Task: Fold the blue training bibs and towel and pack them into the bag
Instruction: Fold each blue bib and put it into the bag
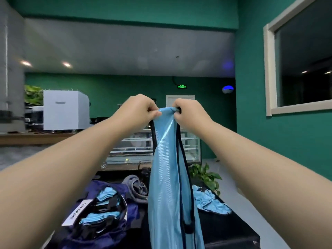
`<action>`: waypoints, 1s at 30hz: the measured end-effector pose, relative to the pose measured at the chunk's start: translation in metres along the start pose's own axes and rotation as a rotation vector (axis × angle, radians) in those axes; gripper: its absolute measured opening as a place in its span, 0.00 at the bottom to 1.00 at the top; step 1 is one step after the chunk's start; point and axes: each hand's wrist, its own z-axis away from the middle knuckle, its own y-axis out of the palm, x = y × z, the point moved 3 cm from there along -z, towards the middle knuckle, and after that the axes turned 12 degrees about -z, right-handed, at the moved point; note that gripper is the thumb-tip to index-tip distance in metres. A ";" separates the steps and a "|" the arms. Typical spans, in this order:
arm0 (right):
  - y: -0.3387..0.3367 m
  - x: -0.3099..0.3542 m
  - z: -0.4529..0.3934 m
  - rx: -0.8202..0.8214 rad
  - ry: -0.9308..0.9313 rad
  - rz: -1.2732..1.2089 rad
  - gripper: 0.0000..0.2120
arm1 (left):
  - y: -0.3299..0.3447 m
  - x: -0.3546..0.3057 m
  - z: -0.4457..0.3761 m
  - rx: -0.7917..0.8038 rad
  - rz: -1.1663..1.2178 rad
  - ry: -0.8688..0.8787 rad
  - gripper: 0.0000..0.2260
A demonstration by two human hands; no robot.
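Both the left hand (142, 112) and the right hand (188, 114) pinch the top edge of a blue training bib (168, 177) with curled fingers, holding it raised over the table (224, 229), likely to hang straight for folding, beside the open bag (100, 212).

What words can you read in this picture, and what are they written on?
"LUQUE", as far as it reads: on the white label of the navy bag.
Green exit sign above the door: lit, but too small to read.
Faint word on the white box on the counter: too blurred to read.
The held blue bib: no writing shows.
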 end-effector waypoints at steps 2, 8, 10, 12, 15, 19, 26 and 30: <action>-0.002 0.010 -0.003 0.085 0.002 0.006 0.05 | -0.005 0.004 -0.001 0.025 0.031 -0.025 0.08; -0.016 0.025 -0.002 0.249 0.086 -0.036 0.07 | -0.020 0.005 0.001 0.058 0.120 -0.005 0.07; -0.017 0.029 0.000 0.307 0.103 -0.029 0.08 | -0.020 0.003 0.003 0.079 0.095 0.019 0.07; -0.015 0.033 0.002 0.359 0.109 0.003 0.09 | -0.019 0.002 0.004 0.102 0.074 0.039 0.08; -0.013 0.034 0.003 0.389 0.137 0.008 0.13 | -0.017 0.001 0.005 0.157 0.064 0.067 0.08; -0.008 0.034 0.005 0.387 0.151 -0.016 0.12 | -0.009 0.004 0.008 0.207 0.020 0.070 0.08; 0.000 0.029 0.008 0.321 0.213 -0.300 0.11 | 0.005 0.019 0.011 0.133 0.040 -0.047 0.13; 0.000 0.022 0.009 0.262 0.139 -0.422 0.16 | 0.016 0.022 0.016 0.161 0.641 -0.294 0.13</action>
